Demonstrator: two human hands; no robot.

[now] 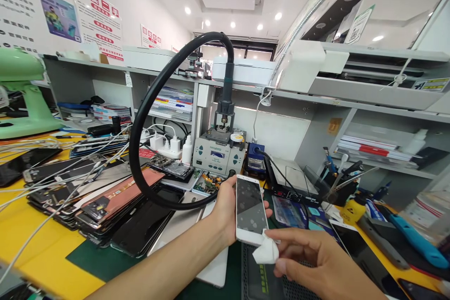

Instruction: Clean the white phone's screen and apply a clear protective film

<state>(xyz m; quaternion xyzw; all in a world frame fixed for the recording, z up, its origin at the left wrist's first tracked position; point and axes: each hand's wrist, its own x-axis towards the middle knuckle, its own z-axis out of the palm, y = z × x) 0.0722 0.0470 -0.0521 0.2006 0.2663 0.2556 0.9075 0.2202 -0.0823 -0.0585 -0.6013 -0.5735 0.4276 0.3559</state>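
Gripping glossy, flat phone [251, 206]: left fingers [268, 212]. Pinching crumpled white tissue [266, 251]: right fingers [295, 237].

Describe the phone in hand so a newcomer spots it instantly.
Find the black hose looping above the bench. Right of its lower curve, the left hand holds a white phone. Unlike the devices lying around, it is raised, its screen spotted.
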